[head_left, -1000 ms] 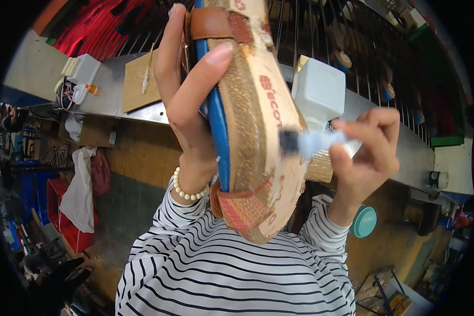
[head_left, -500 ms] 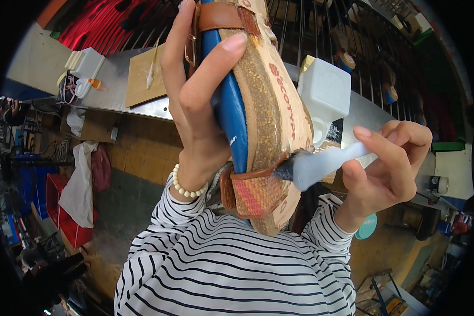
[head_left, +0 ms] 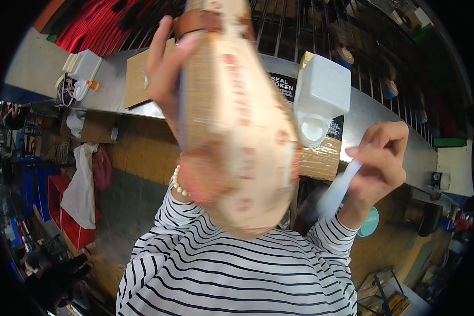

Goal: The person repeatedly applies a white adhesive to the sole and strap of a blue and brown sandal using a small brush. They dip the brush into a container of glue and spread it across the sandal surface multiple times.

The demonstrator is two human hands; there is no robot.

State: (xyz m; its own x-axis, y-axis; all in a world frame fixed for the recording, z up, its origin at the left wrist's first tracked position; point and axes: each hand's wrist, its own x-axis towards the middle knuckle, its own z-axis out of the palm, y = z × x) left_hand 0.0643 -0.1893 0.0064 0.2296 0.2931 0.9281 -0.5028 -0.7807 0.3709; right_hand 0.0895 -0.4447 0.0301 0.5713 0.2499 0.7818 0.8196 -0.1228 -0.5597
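Note:
Upright before me stands a sandal (head_left: 242, 142), its pale printed underside turned toward me, blurred by motion. My left hand (head_left: 166, 76) grips it along the left side, thumb on the sole edge and part of the palm hidden behind it. A brown strap (head_left: 197, 22) wraps the upper end; a woven pinkish strap (head_left: 210, 176) lies smeared near the lower end. To the right, my right hand (head_left: 382, 163) pinches a brush (head_left: 339, 189) by its whitish handle. The brush's dark bristles point down and left, blurred, apart from the sandal.
A white plastic container (head_left: 326, 87) with a round mouth stands on the metal bench (head_left: 371, 124), next to a taped cardboard box (head_left: 318, 160). On the left lie a cardboard sheet (head_left: 136, 79) and a small white box (head_left: 87, 66). A dark rack (head_left: 279, 31) runs behind.
The brush has come off the woven strap and swung down to the right. My left hand has turned the sandal leftward, so more of its underside shows and the blue side is mostly hidden.

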